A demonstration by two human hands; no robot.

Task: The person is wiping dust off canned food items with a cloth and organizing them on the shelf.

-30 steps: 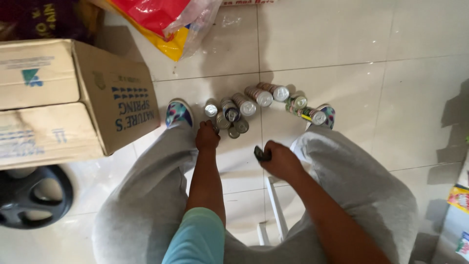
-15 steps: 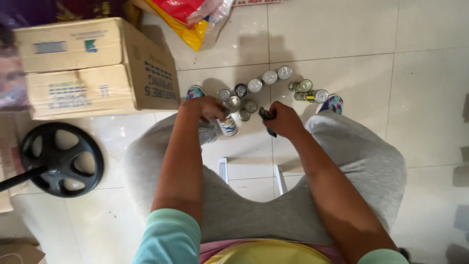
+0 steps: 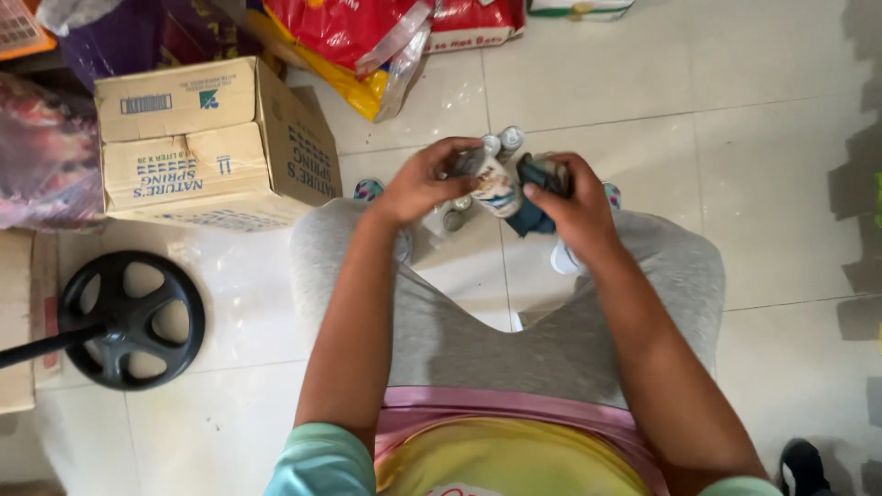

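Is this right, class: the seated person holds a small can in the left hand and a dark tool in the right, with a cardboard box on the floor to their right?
Not quite. In the head view the cardboard box sits to the person's left, not right. The left hand does hold the small can, and the right hand the dark tool.

Grey trousers, pink waistband, yellow top with mint-green short sleeves, bare forearms, patterned footwear at the toes.
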